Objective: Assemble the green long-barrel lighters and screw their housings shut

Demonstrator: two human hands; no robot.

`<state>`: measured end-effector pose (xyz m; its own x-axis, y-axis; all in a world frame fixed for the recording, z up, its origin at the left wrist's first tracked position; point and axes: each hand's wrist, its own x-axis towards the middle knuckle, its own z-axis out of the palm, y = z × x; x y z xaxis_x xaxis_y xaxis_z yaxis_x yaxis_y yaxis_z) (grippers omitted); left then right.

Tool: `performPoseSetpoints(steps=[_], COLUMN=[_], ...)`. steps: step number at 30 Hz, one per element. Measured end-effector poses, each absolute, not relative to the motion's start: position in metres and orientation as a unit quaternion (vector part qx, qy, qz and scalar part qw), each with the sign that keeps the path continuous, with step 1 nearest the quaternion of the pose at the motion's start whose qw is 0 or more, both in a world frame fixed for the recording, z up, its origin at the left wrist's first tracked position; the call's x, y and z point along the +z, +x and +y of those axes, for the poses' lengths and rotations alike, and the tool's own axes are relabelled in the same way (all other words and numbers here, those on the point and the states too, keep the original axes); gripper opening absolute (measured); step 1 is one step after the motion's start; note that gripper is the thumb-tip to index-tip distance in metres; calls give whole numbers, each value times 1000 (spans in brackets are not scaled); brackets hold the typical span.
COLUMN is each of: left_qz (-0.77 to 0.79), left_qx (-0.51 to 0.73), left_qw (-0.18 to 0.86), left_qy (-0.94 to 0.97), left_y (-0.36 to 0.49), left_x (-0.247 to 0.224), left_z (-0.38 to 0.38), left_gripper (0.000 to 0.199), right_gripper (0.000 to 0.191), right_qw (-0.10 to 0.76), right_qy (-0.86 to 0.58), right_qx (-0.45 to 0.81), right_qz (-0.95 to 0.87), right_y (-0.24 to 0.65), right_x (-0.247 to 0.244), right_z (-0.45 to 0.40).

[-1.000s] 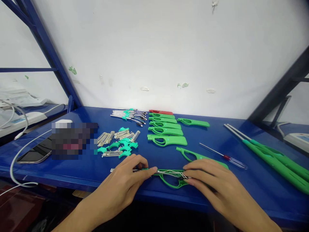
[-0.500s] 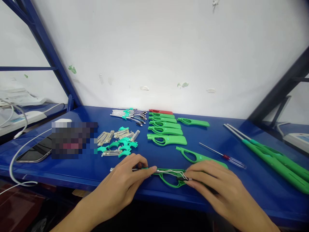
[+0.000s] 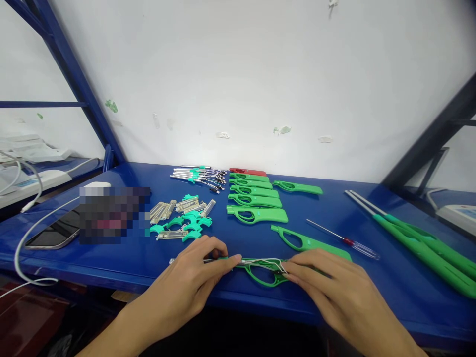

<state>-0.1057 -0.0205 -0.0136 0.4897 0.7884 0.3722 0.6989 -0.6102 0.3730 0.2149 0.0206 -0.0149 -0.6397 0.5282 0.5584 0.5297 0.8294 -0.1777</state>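
A green lighter shell [image 3: 260, 282] with a trigger loop lies at the table's front edge between my hands. My left hand [image 3: 193, 272] is closed, its thumb and fingers pinching the metal lighter tube [image 3: 171, 261] at the shell's narrow end. White wires [image 3: 262, 261] run from the tube along the shell to the right. My right hand [image 3: 330, 280] is closed at the handle end, fingertips pressing on the small black igniter [image 3: 278, 272] where the wires bend. Its fingers hide most of the igniter and the handle.
Behind lie several green lighter shells [image 3: 260, 215], a red shell [image 3: 249, 171], tubes with wires [image 3: 191, 173], clear fuel tanks [image 3: 159, 212] and teal triggers [image 3: 193, 216]. A screwdriver [image 3: 362, 248] and long green lighters [image 3: 420, 248] lie right. A phone [image 3: 55, 230] and white cable [image 3: 18, 253] are left.
My right fingertips have shifted slightly up and left over the black igniter, covering more of it. The white wires bow up a little more. My left hand stays put.
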Motion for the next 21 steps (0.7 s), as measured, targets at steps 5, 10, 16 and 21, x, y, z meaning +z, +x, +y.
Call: performPoseSetpoints(steps=[5,10,16,21], left_qz=[437,437,517,588], left_qx=[255,289,362,304], left_qw=[74,1,-171,-113], left_qy=[859,852,756,741], left_y=[-105,-105,-137,-161], left_x=[-17,-12,10,1], left_z=[-22,-21,-16,-8], left_gripper=[51,47,15,29], right_gripper=[17,20,19,21], right_qw=[316,316,320,329], right_qy=[-299,-303,-317,-318], right_qx=[-4,4,13,12], right_qz=[-900,-899,-893,-889], right_y=[215,218,218,219], right_x=[-16,-21,-25,-25], right_z=[19,17,16,16])
